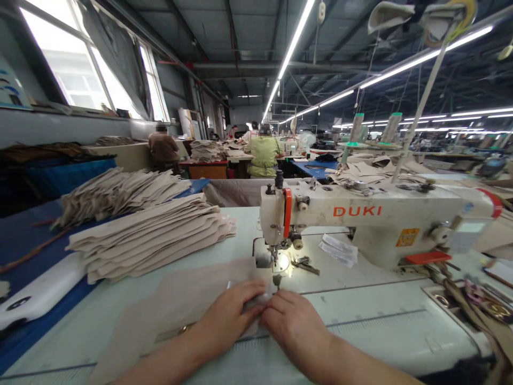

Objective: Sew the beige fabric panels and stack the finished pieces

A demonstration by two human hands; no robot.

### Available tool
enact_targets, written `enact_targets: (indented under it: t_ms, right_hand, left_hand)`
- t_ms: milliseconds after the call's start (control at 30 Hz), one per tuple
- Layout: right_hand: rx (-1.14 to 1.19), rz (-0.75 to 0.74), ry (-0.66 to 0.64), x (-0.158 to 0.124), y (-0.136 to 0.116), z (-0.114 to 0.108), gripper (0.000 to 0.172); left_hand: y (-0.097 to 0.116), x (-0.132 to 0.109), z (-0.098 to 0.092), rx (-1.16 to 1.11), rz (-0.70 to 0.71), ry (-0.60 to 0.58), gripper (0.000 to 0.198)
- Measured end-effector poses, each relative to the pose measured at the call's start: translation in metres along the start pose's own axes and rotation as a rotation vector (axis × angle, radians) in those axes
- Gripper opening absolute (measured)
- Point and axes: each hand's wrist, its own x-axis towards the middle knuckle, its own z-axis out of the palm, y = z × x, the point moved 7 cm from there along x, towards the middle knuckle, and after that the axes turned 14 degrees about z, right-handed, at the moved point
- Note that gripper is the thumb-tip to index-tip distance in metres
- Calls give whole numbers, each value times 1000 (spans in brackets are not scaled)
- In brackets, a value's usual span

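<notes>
A beige fabric panel (176, 291) lies on the pale table in front of the sewing machine (320, 211). My left hand (230, 310) rests over its right part, thumb and fingers closed on a small translucent piece (256, 300). Pressed against the same piece from the right is my right hand (294, 323), its fingers curled together; the fingertips are partly hidden. Both hands are just in front of the needle and presser foot (274, 255). A thin metal strip (170, 334) lies on the panel beside my left wrist.
Stacked beige fabric pieces (156, 235) stand at the left, with another pile (120, 192) behind. A white device (44, 291) lies at far left. Thread snips (306, 264) and white translucent strips (339, 250) lie on the machine bed. Straps and rings (481, 305) fill the right side. Co-workers sit farther back.
</notes>
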Motion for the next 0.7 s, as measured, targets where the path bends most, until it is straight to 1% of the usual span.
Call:
enact_targets:
  t_ms: [100, 233, 333, 433, 600, 700]
  right_hand:
    - [0, 12, -29, -4, 2, 5, 15]
    - [62, 41, -75, -9, 2, 2, 15]
    - [150, 5, -120, -17, 1, -3, 11]
    - [182, -36, -163, -19, 3, -4, 12]
    - [173, 41, -344, -1, 13, -3, 14]
    - [214, 55, -419, 13, 15, -7, 17]
  left_hand:
    - [2, -3, 3, 73, 38, 11, 31]
    - [12, -4, 3, 157, 139, 42, 32]
    - [15, -5, 4, 218, 207, 50, 34]
    - [12, -3, 4, 266, 227, 60, 34]
    - [2, 10, -2, 289, 232, 65, 35]
    - [-4, 19, -5, 305, 232, 57, 34]
